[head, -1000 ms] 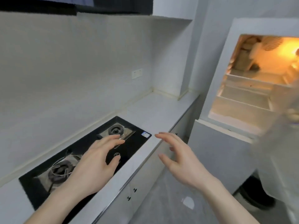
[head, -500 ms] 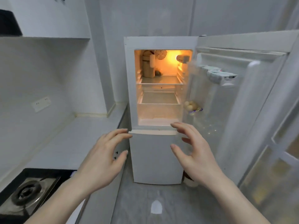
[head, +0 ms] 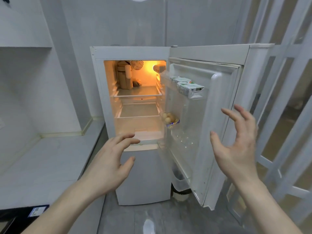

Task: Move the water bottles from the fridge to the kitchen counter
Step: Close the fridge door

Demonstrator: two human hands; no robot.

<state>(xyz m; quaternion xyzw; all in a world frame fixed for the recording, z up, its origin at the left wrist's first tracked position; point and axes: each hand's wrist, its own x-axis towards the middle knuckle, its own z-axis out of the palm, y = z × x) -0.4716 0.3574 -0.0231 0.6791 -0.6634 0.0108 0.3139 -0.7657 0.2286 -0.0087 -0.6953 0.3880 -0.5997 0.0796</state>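
A small white fridge (head: 143,174) stands ahead with its upper door (head: 207,125) swung open to the right and the inside lit orange. Clear water bottles (head: 184,141) seem to stand in the door's lower rack, only their caps showing as pale dots. My left hand (head: 109,164) hovers open in front of the fridge's lower compartment. Over to the right, my right hand (head: 236,146) is held open with spread fingers, just in front of the door's outer edge. Neither hand holds anything. The white kitchen counter (head: 47,159) lies to the left.
Small cartons (head: 187,85) sit in the door's top rack and a bag of pale round items (head: 168,118) hangs lower down. A brown container (head: 124,76) stands on the top shelf. A black stove corner (head: 20,215) shows at lower left. A white slatted partition (head: 290,115) is at right.
My view turned from the stove and counter to face the open fridge, and came closer. Both hands stayed open; the right hand moved rightward toward the door's edge.
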